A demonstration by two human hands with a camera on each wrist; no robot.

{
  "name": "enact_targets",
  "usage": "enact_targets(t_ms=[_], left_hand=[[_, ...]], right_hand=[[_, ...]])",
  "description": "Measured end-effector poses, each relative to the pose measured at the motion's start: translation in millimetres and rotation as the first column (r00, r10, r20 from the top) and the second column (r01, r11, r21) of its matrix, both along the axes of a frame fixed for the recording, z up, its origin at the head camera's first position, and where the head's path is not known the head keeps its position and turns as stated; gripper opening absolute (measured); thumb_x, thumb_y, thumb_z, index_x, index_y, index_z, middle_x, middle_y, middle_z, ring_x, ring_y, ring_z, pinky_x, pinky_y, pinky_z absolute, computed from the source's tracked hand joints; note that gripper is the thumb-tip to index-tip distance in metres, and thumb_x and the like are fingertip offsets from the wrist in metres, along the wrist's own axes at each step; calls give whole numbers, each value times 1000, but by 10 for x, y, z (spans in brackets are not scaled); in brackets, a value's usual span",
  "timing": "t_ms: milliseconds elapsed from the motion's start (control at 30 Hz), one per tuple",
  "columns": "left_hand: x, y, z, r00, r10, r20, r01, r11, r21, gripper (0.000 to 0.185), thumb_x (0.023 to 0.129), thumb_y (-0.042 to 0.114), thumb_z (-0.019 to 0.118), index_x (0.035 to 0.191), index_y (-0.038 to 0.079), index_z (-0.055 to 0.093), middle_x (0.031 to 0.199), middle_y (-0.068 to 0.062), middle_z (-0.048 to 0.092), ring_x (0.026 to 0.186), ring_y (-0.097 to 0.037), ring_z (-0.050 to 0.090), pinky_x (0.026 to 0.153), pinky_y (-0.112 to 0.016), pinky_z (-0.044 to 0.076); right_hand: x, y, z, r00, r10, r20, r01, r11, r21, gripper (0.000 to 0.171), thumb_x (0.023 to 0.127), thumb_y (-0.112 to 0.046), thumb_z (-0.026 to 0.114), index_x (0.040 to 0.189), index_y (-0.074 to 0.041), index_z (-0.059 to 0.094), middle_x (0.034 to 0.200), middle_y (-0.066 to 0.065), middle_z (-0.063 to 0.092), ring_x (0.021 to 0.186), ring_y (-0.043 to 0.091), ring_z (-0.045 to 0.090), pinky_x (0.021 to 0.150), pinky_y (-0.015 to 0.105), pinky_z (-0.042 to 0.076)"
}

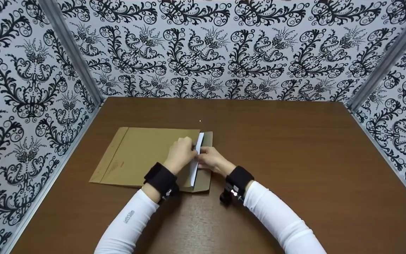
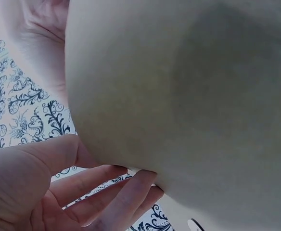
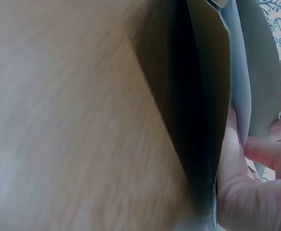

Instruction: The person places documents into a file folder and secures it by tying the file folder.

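Note:
A large brown paper envelope lies on the table, its open end facing right. White paper sticks out a little from that mouth. My left hand grips the upper panel's edge at the opening, fingers bent. From the right, my right hand pinches the white paper at the middle of the mouth. In the right wrist view, the thumb and a finger of the right hand meet at the paper's edge. The envelope's panel fills much of the left wrist view; what lies inside is hidden.
The brown wooden table extends to the right of the envelope. Patterned black-and-white walls enclose the back and sides. Black straps with small cameras circle both wrists.

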State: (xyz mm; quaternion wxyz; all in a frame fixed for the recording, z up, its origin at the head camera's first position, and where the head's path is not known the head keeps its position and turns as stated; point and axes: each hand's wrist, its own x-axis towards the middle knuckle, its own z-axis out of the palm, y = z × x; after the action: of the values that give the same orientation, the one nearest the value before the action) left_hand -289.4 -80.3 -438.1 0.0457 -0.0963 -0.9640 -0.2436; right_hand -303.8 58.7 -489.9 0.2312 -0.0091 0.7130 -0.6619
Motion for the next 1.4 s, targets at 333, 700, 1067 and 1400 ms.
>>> enact_targets(t_ms=[333, 700, 1067, 1400], left_hand=[[8, -4, -9, 1000, -5, -29, 5, 1000, -6, 26, 84, 7, 73, 64, 8, 56, 77, -15, 72, 63, -23, 54, 59, -41, 50], [15, -46, 19, 999, -14, 32, 12, 999, 52, 36, 86, 7, 71, 63, 14, 44, 66, 0, 47, 61, -19, 44, 56, -32, 34], [4, -66, 28, 999, -46, -6, 47, 996, 71, 22, 86, 6, 71, 66, 7, 60, 65, 1, 48, 61, -17, 41, 54, -27, 28], [-8, -89, 26, 999, -39, 37, 34, 993, 116, 9, 90, 10, 74, 85, 5, 78, 79, -10, 72, 66, -17, 49, 58, -26, 35]], right_hand=[[-18, -100, -41, 1000, 17, 6, -16, 1000, -26, 46, 99, 6, 44, 144, 6, 51, 90, -2, 62, 84, 8, 61, 81, 27, 58], [-33, -196, -72, 1000, -3, 25, 4, 999, -39, 40, 102, 8, 36, 137, 5, 55, 123, 11, 61, 108, 18, 59, 111, 53, 50], [-41, -205, -54, 998, 42, 37, -44, 998, 37, 49, 102, 9, 36, 147, -3, 50, 126, 16, 63, 114, 26, 65, 108, 48, 52], [-37, -205, -25, 998, 50, 48, -53, 997, 63, 39, 105, -3, 45, 142, -4, 55, 86, -3, 58, 84, 13, 63, 92, 37, 58]])
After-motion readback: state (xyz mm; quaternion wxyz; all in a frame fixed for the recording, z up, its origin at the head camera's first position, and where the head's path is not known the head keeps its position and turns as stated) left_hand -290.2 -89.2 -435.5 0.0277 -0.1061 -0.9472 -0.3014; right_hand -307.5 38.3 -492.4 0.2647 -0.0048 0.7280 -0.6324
